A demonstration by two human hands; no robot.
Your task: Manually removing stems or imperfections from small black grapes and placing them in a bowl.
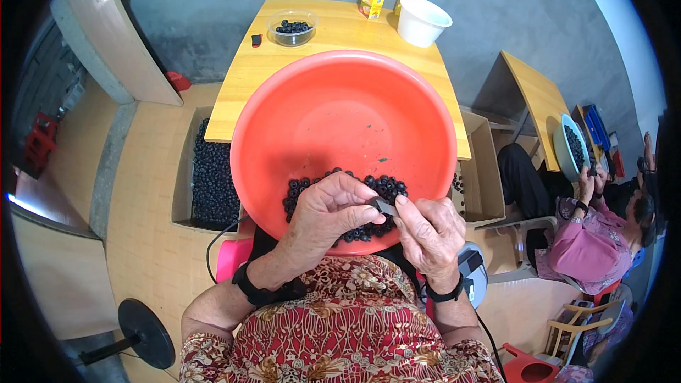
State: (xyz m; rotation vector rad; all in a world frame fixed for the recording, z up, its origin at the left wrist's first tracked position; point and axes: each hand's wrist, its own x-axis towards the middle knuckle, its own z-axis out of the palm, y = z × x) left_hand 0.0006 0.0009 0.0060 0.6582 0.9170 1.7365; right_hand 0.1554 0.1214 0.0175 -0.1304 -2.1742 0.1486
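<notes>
Over the near rim of a large red basin (344,92), both my hands are raised close together. My left hand (323,206) pinches a small black ring-shaped part (374,202) between thumb and fingers. Against that part lies a thin grey blade-like strip (387,208), gripped by the thumb and fingers of my right hand (431,232). Its exact kind is too small to tell. Below the hands, a heap of black ring-shaped parts (389,186) covers the near side of the basin, and some are hidden by my fingers. Small green scraps (383,159) dot the basin floor.
On the wooden table (248,78) stand a clear bowl (292,34) of black parts, a white tub (423,23) and a yellow carton (372,1). A box (213,177) full of black parts is at left, a cardboard box (482,170) at right. Another person (592,245) sits right.
</notes>
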